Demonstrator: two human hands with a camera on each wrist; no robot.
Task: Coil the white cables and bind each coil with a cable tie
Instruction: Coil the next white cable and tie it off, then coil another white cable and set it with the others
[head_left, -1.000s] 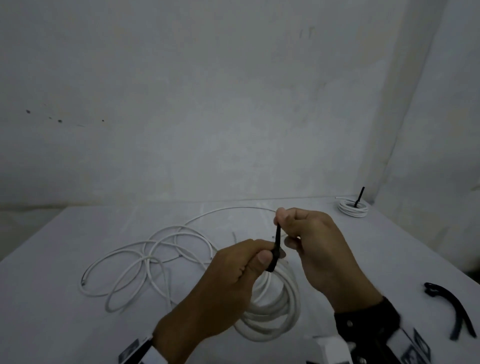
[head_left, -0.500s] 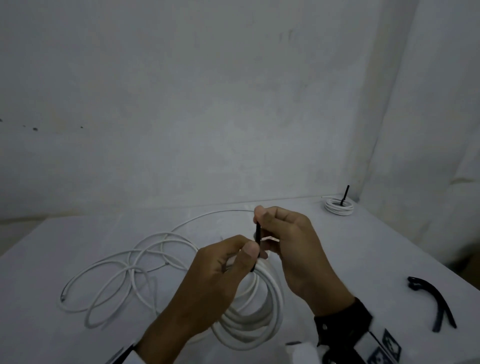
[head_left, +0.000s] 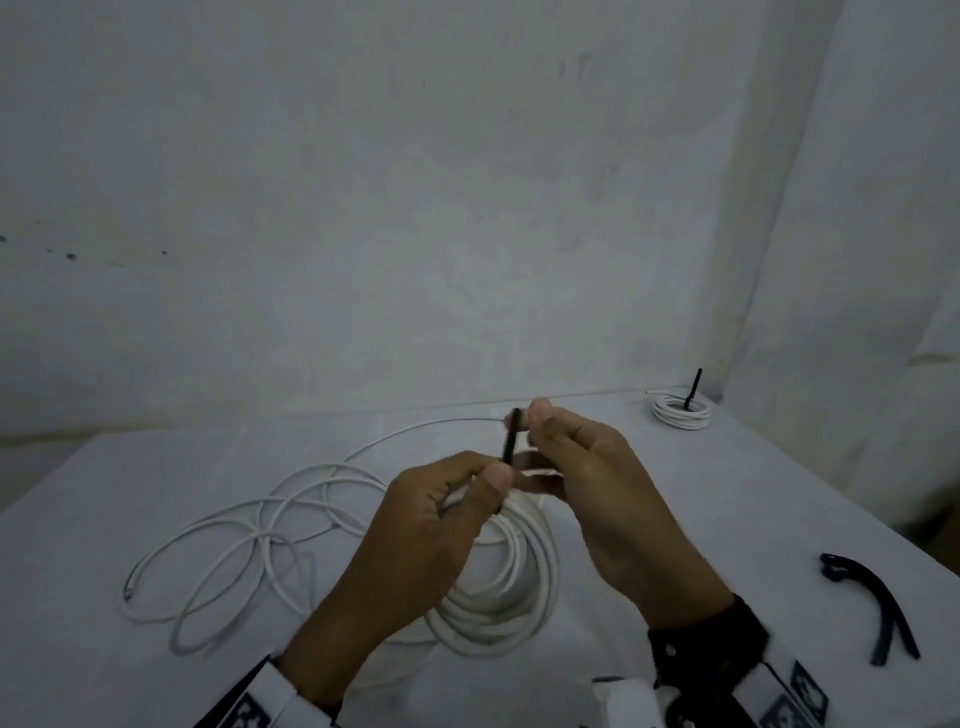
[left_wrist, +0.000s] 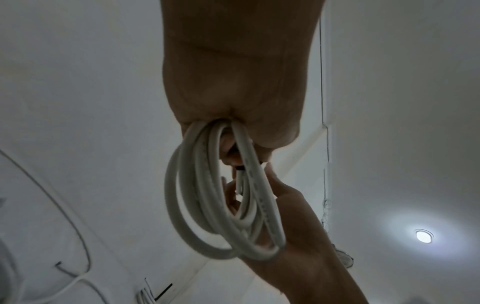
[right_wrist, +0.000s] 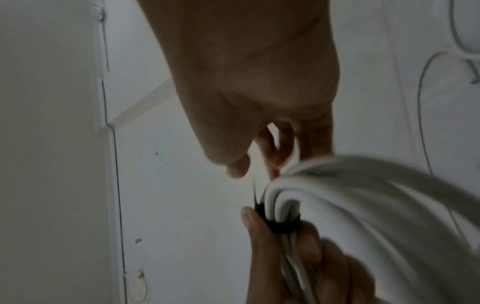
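My left hand (head_left: 493, 488) grips a coil of white cable (head_left: 511, 587) at its top, and the coil hangs below my fist over the table. A black cable tie (head_left: 509, 441) is wrapped round the gripped strands, with its tail standing upright. My right hand (head_left: 527, 421) pinches the top of that tail. In the right wrist view the tie's band (right_wrist: 283, 226) circles the coil (right_wrist: 363, 195) beside my left thumb (right_wrist: 255, 224). In the left wrist view the coil (left_wrist: 221, 205) dangles from my left hand (left_wrist: 233, 92), and my right hand (left_wrist: 285, 205) lies beyond it.
A loose white cable (head_left: 249, 545) sprawls in loops on the white table (head_left: 727, 519) at the left. At the back right corner lies a small coil (head_left: 680, 413), bound with an upright black tie (head_left: 693, 387). Spare black ties (head_left: 878, 603) lie at the right edge.
Both hands keep their hold on the coil and the tie. The hands have drifted slightly left in the view as the head camera shifted.
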